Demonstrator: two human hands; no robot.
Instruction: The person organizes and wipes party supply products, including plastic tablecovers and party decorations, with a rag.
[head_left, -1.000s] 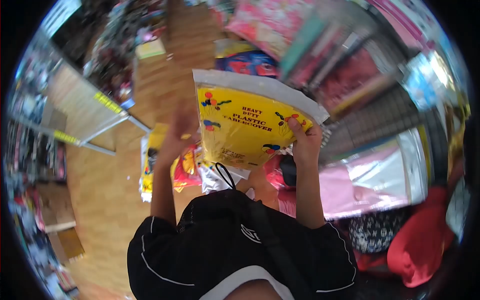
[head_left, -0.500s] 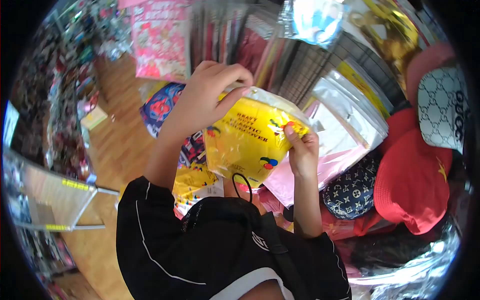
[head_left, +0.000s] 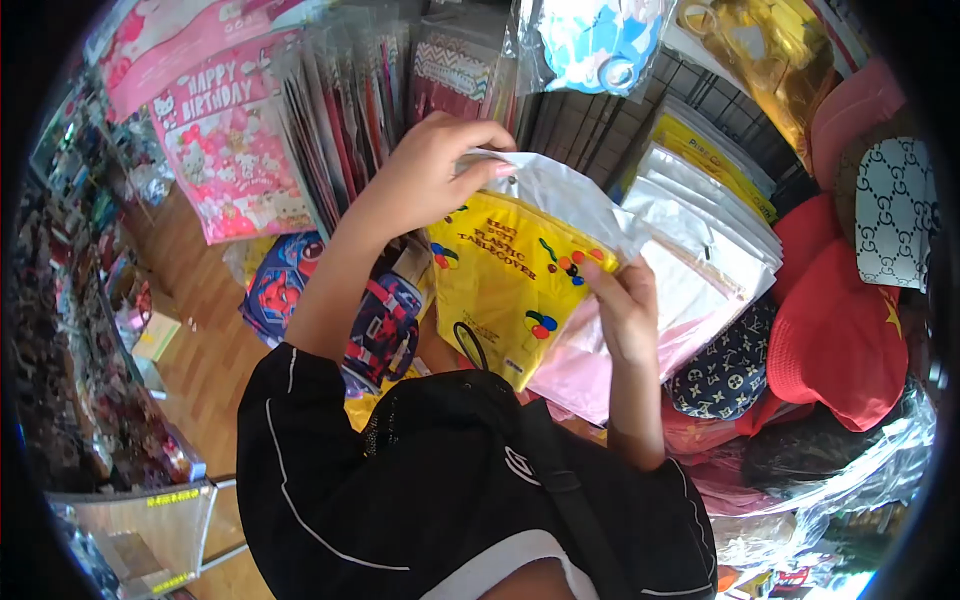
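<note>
Several pink packs at ten o'clock, the nearest a "Happy Birthday" pack point(head_left: 230, 140), its print filling the front. Below it, toward nine o'clock, a blue-and-red bag point(head_left: 280, 285); closer in, a dark patterned bag point(head_left: 382, 330). Contents of both hidden. At eleven, a row of clear sleeves point(head_left: 345, 115), on edge, closely ranked, flat goods inside.

Left hand point(head_left: 425, 175) just off eleven: grip closed at the top left of the yellow tablecover packet point(head_left: 510, 275), thumb and fingers seemingly pinching the clear edge. Packet near centre, tilted, printed face toward the wearer, yellow portion beneath a clear upper band. What is folded behind the print can't be told.

Right hand point(head_left: 628, 305) at three o'clock: grip pinching the packet's right side, thumb on the face, fingers behind. Handling note, judged: let this grip carry the weight; keep the left one light, since thin film likely creases or tears if tugged. Level wrists should keep the print readable.

Toward two o'clock, white packs in clear sleeves point(head_left: 690, 210), layered, with yellow packs point(head_left: 715, 160) behind. Far right, red cap point(head_left: 835, 330) beside a dark monogram cap point(head_left: 722, 365).
</note>
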